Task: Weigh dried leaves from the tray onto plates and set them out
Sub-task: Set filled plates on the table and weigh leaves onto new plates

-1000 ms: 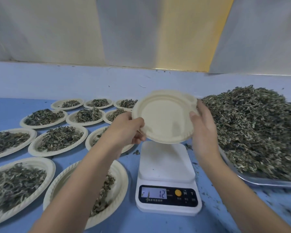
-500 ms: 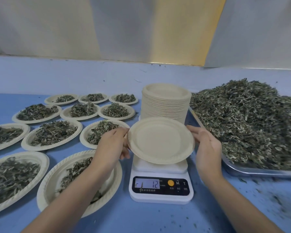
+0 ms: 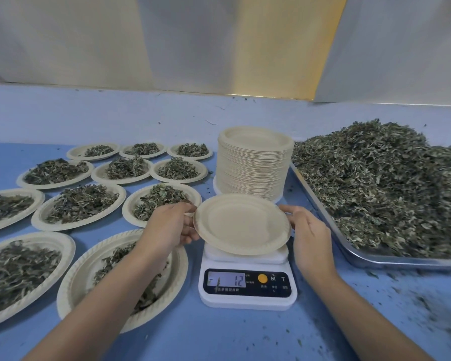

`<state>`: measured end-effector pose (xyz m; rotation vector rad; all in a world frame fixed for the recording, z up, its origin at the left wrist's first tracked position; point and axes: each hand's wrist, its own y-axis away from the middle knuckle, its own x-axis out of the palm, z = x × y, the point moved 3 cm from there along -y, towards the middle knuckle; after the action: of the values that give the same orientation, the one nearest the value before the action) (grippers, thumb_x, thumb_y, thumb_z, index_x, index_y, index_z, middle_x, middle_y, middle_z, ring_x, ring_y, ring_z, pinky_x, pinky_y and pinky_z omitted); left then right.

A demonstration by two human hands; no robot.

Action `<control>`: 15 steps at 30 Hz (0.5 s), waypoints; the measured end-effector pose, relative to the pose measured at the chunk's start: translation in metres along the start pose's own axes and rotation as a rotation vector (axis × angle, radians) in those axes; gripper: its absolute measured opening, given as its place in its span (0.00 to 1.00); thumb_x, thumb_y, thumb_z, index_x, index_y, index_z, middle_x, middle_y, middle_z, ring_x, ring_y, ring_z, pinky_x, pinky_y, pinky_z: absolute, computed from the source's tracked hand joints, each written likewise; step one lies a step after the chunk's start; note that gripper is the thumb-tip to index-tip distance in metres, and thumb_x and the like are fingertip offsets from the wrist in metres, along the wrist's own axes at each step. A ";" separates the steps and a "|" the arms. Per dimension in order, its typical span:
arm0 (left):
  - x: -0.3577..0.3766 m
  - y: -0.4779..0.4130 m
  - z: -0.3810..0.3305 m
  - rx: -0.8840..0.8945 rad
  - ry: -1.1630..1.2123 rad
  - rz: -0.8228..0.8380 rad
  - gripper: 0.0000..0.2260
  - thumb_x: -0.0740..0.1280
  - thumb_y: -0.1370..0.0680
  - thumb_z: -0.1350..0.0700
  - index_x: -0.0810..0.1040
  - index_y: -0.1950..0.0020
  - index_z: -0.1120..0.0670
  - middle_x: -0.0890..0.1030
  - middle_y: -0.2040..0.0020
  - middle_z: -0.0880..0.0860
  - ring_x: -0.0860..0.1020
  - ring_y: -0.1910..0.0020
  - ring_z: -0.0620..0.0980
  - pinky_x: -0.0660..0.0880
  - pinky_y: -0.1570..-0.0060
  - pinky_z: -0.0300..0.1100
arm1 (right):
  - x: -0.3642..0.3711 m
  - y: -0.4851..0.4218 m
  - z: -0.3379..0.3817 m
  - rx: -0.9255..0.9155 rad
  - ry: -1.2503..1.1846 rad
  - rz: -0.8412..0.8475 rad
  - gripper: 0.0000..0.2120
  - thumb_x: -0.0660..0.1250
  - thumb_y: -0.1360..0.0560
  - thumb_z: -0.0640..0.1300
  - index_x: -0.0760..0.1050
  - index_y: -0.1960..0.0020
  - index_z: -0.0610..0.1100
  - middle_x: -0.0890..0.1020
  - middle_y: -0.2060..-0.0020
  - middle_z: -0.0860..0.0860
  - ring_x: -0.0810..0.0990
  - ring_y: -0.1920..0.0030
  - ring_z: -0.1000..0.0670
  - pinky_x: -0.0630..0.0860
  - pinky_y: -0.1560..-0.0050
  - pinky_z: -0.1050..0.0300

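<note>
Across a blue table [image 3: 219,334], a metal tray [image 3: 375,261] fills the right side, heaped high with dried leaves [image 3: 375,186], grey-green and crumbly. On the left lie rows of filled plates [image 3: 81,201], each carrying a small mound of the same leaves. Behind the centre stands a tall stack of plates [image 3: 253,173], pale and unused. Before it sits a white kitchen scale [image 3: 247,300].

One empty plate [image 3: 241,224], round, cream-coloured and shallow-rimmed, is right over the scale's platform, its near edge low against it; whether it rests fully there I cannot tell. The left hand [image 3: 167,225] holds the plate's left rim, thumb on top and fingers curled under. The right hand [image 3: 307,230] pinches the right rim, so each grip is clamped on the plate.

The leaf heap lies to the plate's right, just beside the right hand, which looks the likelier one to scoop. Being round, the plate has no long axis. The scale's display [image 3: 227,280] shows 12.
</note>
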<state>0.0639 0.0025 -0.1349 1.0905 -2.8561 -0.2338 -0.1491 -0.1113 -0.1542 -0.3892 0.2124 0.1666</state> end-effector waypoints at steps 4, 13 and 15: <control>-0.001 0.001 0.002 -0.012 -0.067 0.007 0.09 0.57 0.21 0.61 0.77 0.53 0.59 0.77 0.77 0.52 0.72 0.82 0.48 0.66 0.79 0.33 | 0.000 0.001 0.000 -0.012 0.023 0.002 0.18 0.53 0.19 0.42 0.78 0.56 0.59 0.82 0.62 0.67 0.79 0.55 0.64 0.75 0.54 0.61; -0.004 0.011 -0.015 0.334 -0.387 -0.161 0.09 0.58 0.21 0.56 0.75 0.59 0.49 0.79 0.60 0.48 0.74 0.68 0.50 0.68 0.70 0.40 | -0.003 -0.001 0.002 -0.020 -0.022 -0.058 0.15 0.53 0.18 0.44 0.77 0.42 0.48 0.81 0.50 0.58 0.77 0.47 0.59 0.70 0.45 0.62; 0.001 0.015 -0.019 0.398 -0.467 -0.180 0.09 0.59 0.22 0.56 0.74 0.60 0.48 0.77 0.64 0.47 0.76 0.64 0.49 0.67 0.66 0.41 | -0.003 0.000 0.003 -0.018 -0.031 -0.042 0.14 0.54 0.18 0.45 0.77 0.42 0.48 0.81 0.50 0.59 0.77 0.47 0.62 0.70 0.46 0.64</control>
<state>0.0560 0.0108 -0.1132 1.5486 -3.3101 0.0938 -0.1510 -0.1105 -0.1506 -0.4084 0.1718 0.1328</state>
